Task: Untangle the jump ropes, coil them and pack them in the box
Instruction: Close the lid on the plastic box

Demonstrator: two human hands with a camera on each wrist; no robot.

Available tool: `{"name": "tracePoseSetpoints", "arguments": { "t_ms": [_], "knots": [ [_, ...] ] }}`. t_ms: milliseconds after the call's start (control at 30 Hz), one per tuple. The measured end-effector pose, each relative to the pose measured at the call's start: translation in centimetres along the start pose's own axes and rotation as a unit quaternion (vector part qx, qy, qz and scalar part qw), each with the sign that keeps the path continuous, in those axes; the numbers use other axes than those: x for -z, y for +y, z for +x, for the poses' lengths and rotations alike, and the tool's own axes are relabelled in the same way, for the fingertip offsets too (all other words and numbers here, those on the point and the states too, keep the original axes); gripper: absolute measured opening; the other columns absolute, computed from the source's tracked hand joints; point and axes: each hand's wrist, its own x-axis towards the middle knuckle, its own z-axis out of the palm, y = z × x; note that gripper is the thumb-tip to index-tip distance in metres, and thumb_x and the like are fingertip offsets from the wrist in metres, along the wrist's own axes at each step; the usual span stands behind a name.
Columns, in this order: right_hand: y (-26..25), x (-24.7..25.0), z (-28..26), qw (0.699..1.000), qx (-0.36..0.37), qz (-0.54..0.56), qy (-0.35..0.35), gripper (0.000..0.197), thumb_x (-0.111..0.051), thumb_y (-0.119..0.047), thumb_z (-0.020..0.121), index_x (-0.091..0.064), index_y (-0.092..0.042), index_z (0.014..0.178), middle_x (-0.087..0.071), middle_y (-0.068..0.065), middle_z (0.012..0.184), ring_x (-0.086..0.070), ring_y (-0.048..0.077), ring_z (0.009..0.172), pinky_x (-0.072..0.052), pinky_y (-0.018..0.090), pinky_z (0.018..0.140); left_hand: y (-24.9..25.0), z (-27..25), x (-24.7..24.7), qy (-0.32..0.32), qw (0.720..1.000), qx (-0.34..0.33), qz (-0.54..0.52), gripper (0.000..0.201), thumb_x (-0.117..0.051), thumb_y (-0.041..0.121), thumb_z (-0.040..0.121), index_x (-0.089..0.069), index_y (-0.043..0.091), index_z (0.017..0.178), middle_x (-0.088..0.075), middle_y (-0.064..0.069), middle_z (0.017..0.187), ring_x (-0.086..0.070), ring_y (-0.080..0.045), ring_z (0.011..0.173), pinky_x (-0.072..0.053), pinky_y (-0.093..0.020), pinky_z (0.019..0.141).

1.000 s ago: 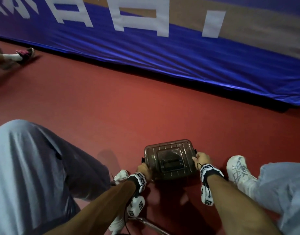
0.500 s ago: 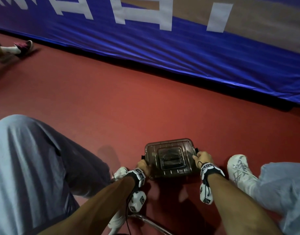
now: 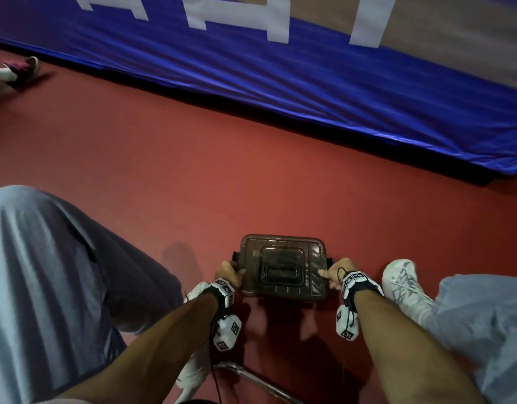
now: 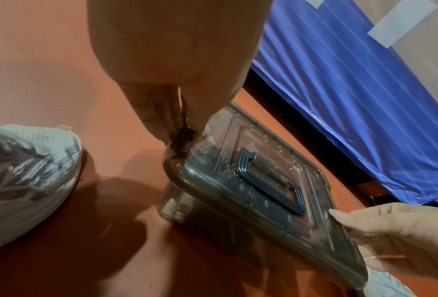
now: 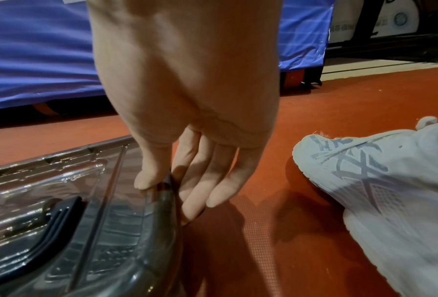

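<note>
Left hand [image 3: 228,272] and right hand [image 3: 337,271] grip the box [image 3: 282,268] ends.

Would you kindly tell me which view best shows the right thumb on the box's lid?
The right wrist view: the right hand presses its thumb on the lid's edge, close up. The head view shows this small; the left wrist view shows it at its frame's edge.

Moved the left hand [image 3: 229,272] off the near-left corner of the box [image 3: 282,266] and farther along that box's left side, up to the black latch [image 3: 234,256] at its middle. Closed thumb and fingers there, now pinching the latch at the box's left rim.
</note>
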Motion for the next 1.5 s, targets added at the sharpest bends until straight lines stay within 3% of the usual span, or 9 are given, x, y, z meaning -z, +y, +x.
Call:
{"name": "tracePoseSetpoints", "arguments": {
  "t_ms": [133,267,400,600,767,900,1100,1267,1500],
  "knots": [
    [0.3,-0.5,1.1,0.999,-0.022,0.03,-0.013,0.05,-0.091,-0.027,0.077,-0.069,0.012,0.1,-0.072,0.018,0.073,-0.073,0.03,0.067,-0.049,0.025,0.037,0.0,0.3,0.9,0.006,1.0,0.002,0.01,0.022,-0.086,0.029,0.076,-0.075,0.013,0.088,-0.074,-0.005,0.091,-0.07,-0.025,0.087,-0.056,-0.031,0.08],
    [0.7,0.1,1.0,0.999,-0.025,-0.022,0.037,0.066,-0.096,-0.048,0.061,-0.061,-0.003,0.093,-0.07,0.014,0.093,-0.071,0.032,0.093,-0.057,0.036,0.074,1.2,0.3,2.1,0.012,0.999,0.019,0.044,0.055,-0.09,0.031,0.072,-0.06,0.009,0.112,-0.054,-0.008,0.114,-0.06,-0.026,0.102,-0.05,-0.032,0.086],
    [0.5,0.0,0.9,0.998,-0.029,-0.03,0.043,0.084,-0.094,-0.046,0.067,-0.06,0.004,0.124,-0.068,0.018,0.122,-0.066,0.035,0.115,-0.053,0.037,0.088,1.6,0.0,2.4,-0.045,0.998,0.027,0.04,0.041,-0.08,0.024,0.085,-0.066,-0.008,0.106,-0.063,-0.006,0.092,-0.059,-0.019,0.085,-0.04,-0.029,0.067],
    [-0.9,-0.1,0.8,0.996,-0.033,-0.067,0.044,0.067,-0.095,-0.049,0.065,-0.065,-0.001,0.103,-0.067,0.011,0.1,-0.068,0.028,0.099,-0.051,0.032,0.072,2.0,0.2,2.4,-0.027,0.998,0.006,0.058,0.027,-0.084,0.025,0.074,-0.077,0.001,0.083,-0.074,-0.01,0.076,-0.063,-0.019,0.066,-0.046,-0.029,0.057],
    [-0.9,-1.1,1.9,0.998,-0.028,-0.03,0.043,0.062,-0.094,-0.038,0.071,-0.064,0.003,0.108,-0.071,0.014,0.103,-0.068,0.028,0.088,-0.056,0.036,0.075,2.0,-0.3,2.4,-0.004,0.999,0.007,0.04,0.018,-0.075,0.018,0.072,-0.075,0.0,0.073,-0.067,-0.007,0.062,-0.06,-0.021,0.056,-0.043,-0.027,0.047],
    [-0.4,-1.7,3.2,0.998,-0.054,0.036,0.026,0.074,-0.096,-0.032,0.068,-0.064,0.008,0.121,-0.072,0.02,0.112,-0.07,0.037,0.102,-0.059,0.048,0.09,2.8,-1.3,2.9,0.009,0.999,0.014,0.045,0.022,-0.08,0.025,0.072,-0.075,0.004,0.073,-0.065,-0.002,0.063,-0.06,-0.017,0.057,-0.038,-0.022,0.043],
    [0.0,-1.6,3.4,0.997,-0.061,0.045,0.033,0.049,-0.094,-0.029,0.069,-0.072,0.006,0.095,-0.075,0.011,0.087,-0.072,0.03,0.086,-0.062,0.045,0.084,3.2,-1.5,3.0,0.017,0.998,0.023,0.051,0.026,-0.083,0.029,0.072,-0.071,0.006,0.067,-0.061,0.0,0.059,-0.056,-0.015,0.053,-0.03,-0.017,0.035],
    [-0.5,-1.6,2.4,0.996,-0.058,0.057,0.043,0.038,-0.093,-0.022,0.07,-0.072,0.004,0.088,-0.074,0.015,0.082,-0.073,0.034,0.083,-0.062,0.049,0.082,3.7,-1.5,2.6,0.016,0.996,0.016,0.082,0.03,-0.082,0.025,0.067,-0.056,0.012,0.057,-0.065,-0.004,0.064,-0.062,-0.017,0.058,-0.038,-0.024,0.044],
    [-1.8,-1.0,-0.7,0.997,-0.011,0.025,0.066,0.022,-0.08,-0.015,0.08,-0.069,0.003,0.08,-0.073,0.018,0.082,-0.072,0.034,0.08,-0.063,0.045,0.074,3.9,-1.5,2.7,0.023,0.993,-0.004,0.113,0.028,-0.081,0.027,0.068,-0.061,0.01,0.061,-0.065,-0.005,0.065,-0.062,-0.02,0.059,-0.042,-0.026,0.049]
  ]
}}
